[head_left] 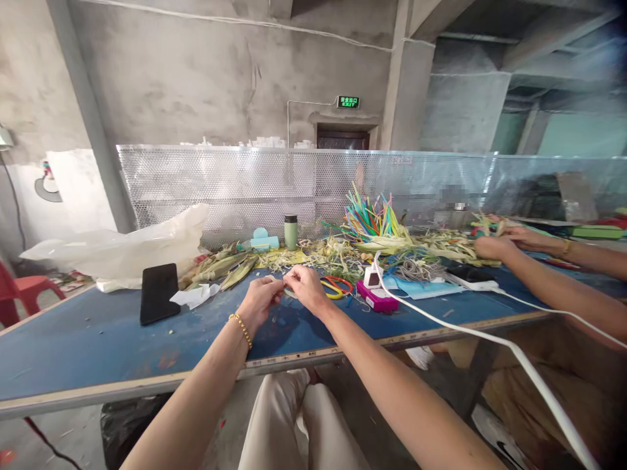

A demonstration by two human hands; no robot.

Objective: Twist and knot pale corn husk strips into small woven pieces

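Observation:
My left hand (263, 299) and my right hand (306, 287) meet over the near half of the blue table (206, 352), fingertips pinched close together. Whatever lies between them is too small to make out; a bit of something pale shows just under the fingers. Yellow and red ring-shaped handles (337, 287) lie right of my right hand. Beyond my hands is a spread of pale husk scraps (333, 251). Dry husk leaves (230, 267) lie to the left, near a crumpled white paper (196, 296).
A black phone (159, 294) and a plastic bag (122, 245) are on the left. Behind stand a green bottle (290, 233) and colourful sticks (375, 215). A magenta box (377, 297) sits by a white cable (465, 336). At right, a co-worker's hands (504, 241) work.

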